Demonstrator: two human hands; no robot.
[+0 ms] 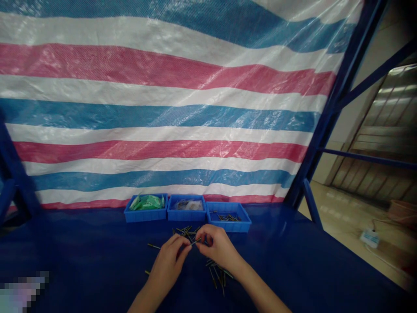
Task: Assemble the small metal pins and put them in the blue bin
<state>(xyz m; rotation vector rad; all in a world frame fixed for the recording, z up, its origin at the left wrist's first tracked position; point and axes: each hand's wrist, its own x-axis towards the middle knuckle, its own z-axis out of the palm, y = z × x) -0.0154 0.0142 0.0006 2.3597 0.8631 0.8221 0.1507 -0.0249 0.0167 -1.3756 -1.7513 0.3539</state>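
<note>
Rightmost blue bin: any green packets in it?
No, the rightmost blue bin holds dark pins, while the green packets sit in the leftmost blue bin.

Left forearm [146, 298] bare, entering from 7 o'clock; right forearm [260, 291] bare, entering from 5 o'clock. Left hand [167, 261] and right hand [216, 248] turned backs-up, converging below frame centre. Left fingertips [185, 248] and right fingertips [199, 234] curled into pinches, just beside each other.

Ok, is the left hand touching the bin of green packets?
Apart: the head view shows blue tabletop between the left hand and the bin.
</note>
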